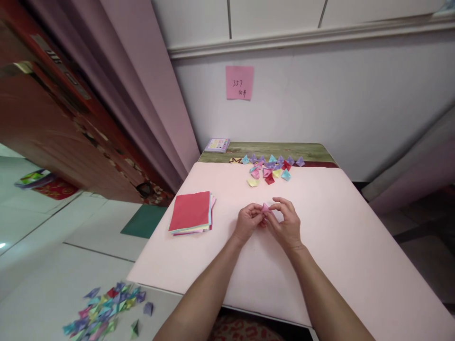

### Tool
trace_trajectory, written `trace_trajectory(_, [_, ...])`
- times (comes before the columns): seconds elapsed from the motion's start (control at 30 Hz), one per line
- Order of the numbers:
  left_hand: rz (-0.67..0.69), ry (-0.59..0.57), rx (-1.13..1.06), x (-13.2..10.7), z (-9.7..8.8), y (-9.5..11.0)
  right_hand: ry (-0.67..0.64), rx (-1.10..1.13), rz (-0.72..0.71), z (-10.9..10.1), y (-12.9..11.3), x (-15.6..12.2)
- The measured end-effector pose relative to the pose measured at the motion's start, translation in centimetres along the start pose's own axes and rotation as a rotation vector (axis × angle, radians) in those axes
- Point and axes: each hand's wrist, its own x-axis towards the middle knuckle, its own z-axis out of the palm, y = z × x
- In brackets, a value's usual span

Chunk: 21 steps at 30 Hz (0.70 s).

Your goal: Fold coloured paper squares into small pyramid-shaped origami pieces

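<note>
Both my hands meet over the middle of the pale pink table point(337, 246). My left hand point(248, 222) and my right hand point(285, 223) pinch a small folded pink paper piece point(266, 208) between their fingertips, fingers curled round it. A stack of coloured square paper sheets point(192, 213), red on top, lies to the left of my hands. A cluster of several small folded paper pieces point(270, 166) in purple, blue, pink, yellow and red lies beyond my hands near the far edge.
A paper pack point(217, 145) sits at the table's far left corner by the wall. A pink note point(239, 82) is stuck on the wall. Several folded paper pieces point(106, 310) lie scattered on the floor at lower left. A dark red door point(53, 123) stands left.
</note>
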Motion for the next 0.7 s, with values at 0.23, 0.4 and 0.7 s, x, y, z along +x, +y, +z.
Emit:
trace_trajectory(0.23, [0.01,-0.003,0.016,0.0,0.1,0.2,-0.016,0.029,0.024,0.1,0.4,0.0])
trace_trajectory(0.4, [0.033,-0.013,0.009,0.0,0.0,0.0,-0.023,0.058,0.04,0.0,0.5,0.1])
trace_trajectory(0.7, [0.016,0.016,-0.023,-0.1,0.1,0.3,-0.143,0.303,0.278,-0.2,1.2,0.2])
